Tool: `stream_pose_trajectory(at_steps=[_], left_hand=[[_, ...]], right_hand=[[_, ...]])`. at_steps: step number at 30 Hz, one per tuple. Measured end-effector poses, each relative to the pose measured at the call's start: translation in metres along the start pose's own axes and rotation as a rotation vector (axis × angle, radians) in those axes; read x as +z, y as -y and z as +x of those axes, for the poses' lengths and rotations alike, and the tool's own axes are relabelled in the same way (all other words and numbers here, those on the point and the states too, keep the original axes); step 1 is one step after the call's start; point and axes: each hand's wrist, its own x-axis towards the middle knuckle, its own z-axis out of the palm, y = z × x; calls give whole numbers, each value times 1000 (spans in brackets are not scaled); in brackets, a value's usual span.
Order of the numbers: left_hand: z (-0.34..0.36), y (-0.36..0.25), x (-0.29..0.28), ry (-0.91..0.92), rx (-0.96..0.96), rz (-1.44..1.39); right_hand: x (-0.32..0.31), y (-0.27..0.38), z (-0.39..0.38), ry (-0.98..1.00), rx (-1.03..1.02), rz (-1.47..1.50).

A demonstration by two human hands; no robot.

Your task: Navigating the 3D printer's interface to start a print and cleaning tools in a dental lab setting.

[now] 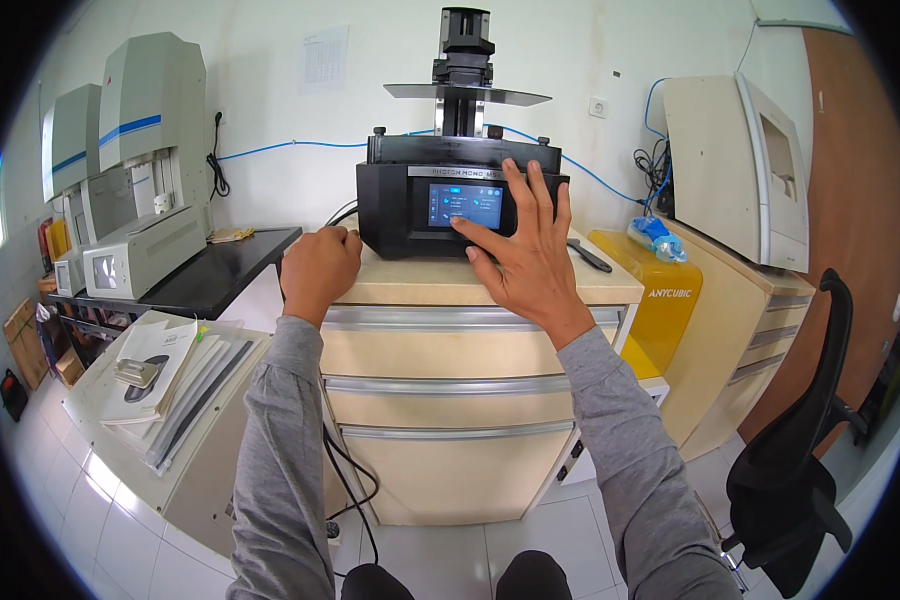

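A black resin 3D printer (385,215) stands on the beige drawer cabinet (445,405), with a vertical column (460,115) and a flat dark plate (410,92) at its top. Its lit touchscreen (480,203) faces me. The index fingertip of my right hand (525,255) is at the lower part of that screen; the other fingers are spread upward over the right of the front panel, holding nothing. At the cabinet top's left corner rests my left hand (320,268), fingers curled closed, beside the printer. Its palm side is hidden, and I see nothing in it.
Right of the printer lie a dark flat tool (589,256) and a yellow cover (660,310) with a blue plastic bag (658,240) on it. Papers (160,375) lie on the left cabinet, near lab instruments (150,250). Cables (345,480) hang low left; a black chair (780,490) stands right.
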Motion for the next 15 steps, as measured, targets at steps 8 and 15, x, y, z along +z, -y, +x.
stream_pose_trajectory(at_steps=[8, 15], left_hand=[[1, 3, 0, 16, 2, -7], [0, 5, -4, 4, 4, 1]], right_hand=[[1, 0, -1, 10, 16, -15], [7, -10, -8, -178, 122, 120]])
